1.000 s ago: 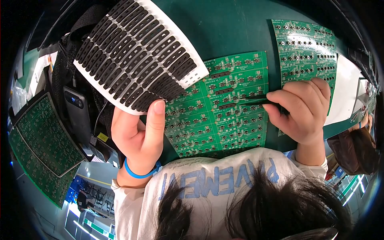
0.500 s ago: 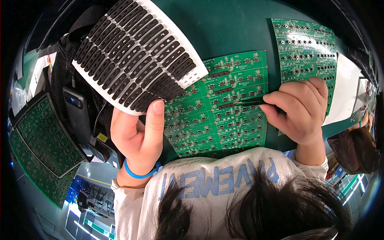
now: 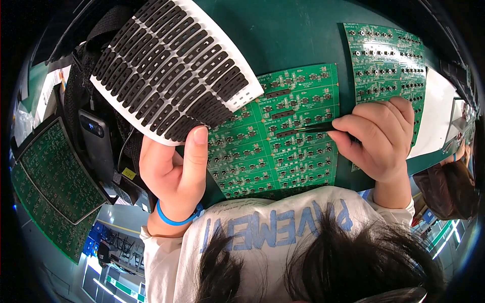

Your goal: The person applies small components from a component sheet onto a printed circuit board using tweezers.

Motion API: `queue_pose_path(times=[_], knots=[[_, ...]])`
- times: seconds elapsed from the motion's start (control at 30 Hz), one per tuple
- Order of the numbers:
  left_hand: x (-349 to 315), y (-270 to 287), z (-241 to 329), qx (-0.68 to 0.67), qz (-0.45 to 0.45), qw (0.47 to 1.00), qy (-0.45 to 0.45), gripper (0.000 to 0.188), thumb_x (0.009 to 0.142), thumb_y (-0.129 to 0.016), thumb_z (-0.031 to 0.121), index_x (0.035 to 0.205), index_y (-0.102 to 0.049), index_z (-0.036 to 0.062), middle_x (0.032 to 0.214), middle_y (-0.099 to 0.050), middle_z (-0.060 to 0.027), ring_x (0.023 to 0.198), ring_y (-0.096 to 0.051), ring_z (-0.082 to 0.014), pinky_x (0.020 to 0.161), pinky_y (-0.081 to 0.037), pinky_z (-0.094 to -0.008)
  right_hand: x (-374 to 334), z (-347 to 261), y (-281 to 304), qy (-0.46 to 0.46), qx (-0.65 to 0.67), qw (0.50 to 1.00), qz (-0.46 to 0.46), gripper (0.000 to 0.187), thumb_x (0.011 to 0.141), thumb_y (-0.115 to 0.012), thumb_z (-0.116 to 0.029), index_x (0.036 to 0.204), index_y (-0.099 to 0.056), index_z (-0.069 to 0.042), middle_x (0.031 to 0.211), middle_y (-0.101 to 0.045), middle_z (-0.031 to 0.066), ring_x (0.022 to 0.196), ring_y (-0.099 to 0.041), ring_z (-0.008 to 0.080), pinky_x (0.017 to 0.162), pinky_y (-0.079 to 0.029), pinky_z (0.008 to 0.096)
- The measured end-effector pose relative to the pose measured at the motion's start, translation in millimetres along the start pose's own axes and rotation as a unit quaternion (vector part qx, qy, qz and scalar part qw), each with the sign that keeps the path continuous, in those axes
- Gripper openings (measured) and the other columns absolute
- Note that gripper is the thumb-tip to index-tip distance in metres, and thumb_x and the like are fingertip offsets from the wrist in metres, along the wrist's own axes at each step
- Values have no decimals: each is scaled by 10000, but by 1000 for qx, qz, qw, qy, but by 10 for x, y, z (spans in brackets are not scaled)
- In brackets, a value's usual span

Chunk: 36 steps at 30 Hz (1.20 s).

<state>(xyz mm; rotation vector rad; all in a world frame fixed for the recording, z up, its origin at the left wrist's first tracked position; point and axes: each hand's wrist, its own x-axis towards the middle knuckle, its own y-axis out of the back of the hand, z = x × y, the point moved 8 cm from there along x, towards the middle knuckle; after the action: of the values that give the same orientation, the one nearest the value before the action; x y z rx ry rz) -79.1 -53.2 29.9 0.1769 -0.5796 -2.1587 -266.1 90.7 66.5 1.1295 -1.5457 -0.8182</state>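
1. Our left hand (image 3: 174, 169) holds the sheet (image 3: 232, 53), our right hand (image 3: 378, 136) the tweezers (image 3: 323, 129), tips at the lowest strip (image 3: 287, 134) on the board (image 3: 273, 160).
2. Probably we're seating it; next move calls for gentle alignment.

Table (image 3: 298, 30): dark green and smooth, at the far side.
Black box (image 3: 99, 154): on the left, with a tiny lit screen (image 3: 94, 130) at its far end.
Yellow tag (image 3: 129, 173): on the left, just nearer than the black box.
Black strap (image 3: 108, 28): far left.
White sheet (image 3: 437, 113): on the right.
Brown thing (image 3: 447, 189): right edge (a bag or a coat, hard to tell).
Blue bins (image 3: 92, 241): near left, small and fuzzy.
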Motion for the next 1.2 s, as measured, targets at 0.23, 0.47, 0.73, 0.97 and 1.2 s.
queue_pose_path(times=[0.23, 0.47, 0.73, 0.97, 1.2], knots=[[-3, -2, -20, -11, 5, 1000, -6, 182, 831, -651, 21, 1002, -648, -40, 992, -631, -127, 855, -588, -197, 757, -437, -257, 1, -1, -11, 1, 3, 1000, -4, 179, 667, -748, -236, 809, -654, -179, 789, -580, -34, 604, -532, 130, 670, -372, 293], [21, -19, 0, -5, 2, 1000, -13, 177, 829, -651, 21, 996, -649, -39, 987, -633, -128, 855, -587, -204, 761, -438, -263, 23, -81, -9, 7, 12, 1000, 10, 208, 655, -744, -231, 833, -645, -188, 800, -578, -29, 621, -541, 134, 680, -377, 298], [44, -41, 39, 4, -10, 1000, -14, 157, 833, -656, 41, 973, -650, -31, 919, -641, -104, 796, -578, -198, 725, -435, -262, -17, -118, -113, -9, -1, 1000, -9, 223, 670, -737, -228, 863, -632, -190, 839, -582, -31, 634, -549, 131, 695, -383, 304], [33, -31, 13, 5, 2, 1000, -14, 159, 834, -666, 55, 968, -651, -28, 900, -640, -103, 770, -574, -195, 703, -435, -261, -2, -129, -128, -23, 2, 1000, -13, 218, 678, -733, -231, 862, -625, -185, 831, -573, -30, 625, -546, 128, 625, -367, 284], [39, -36, 36, -8, 11, 1000, -13, 160, 834, -670, 61, 964, -651, -30, 897, -639, -104, 771, -575, -190, 699, -435, -259, -10, -123, -101, -40, 6, 999, -10, 222, 666, -735, -224, 848, -615, -180, 822, -560, -30, 608, -543, 129, 580, -356, 282]])
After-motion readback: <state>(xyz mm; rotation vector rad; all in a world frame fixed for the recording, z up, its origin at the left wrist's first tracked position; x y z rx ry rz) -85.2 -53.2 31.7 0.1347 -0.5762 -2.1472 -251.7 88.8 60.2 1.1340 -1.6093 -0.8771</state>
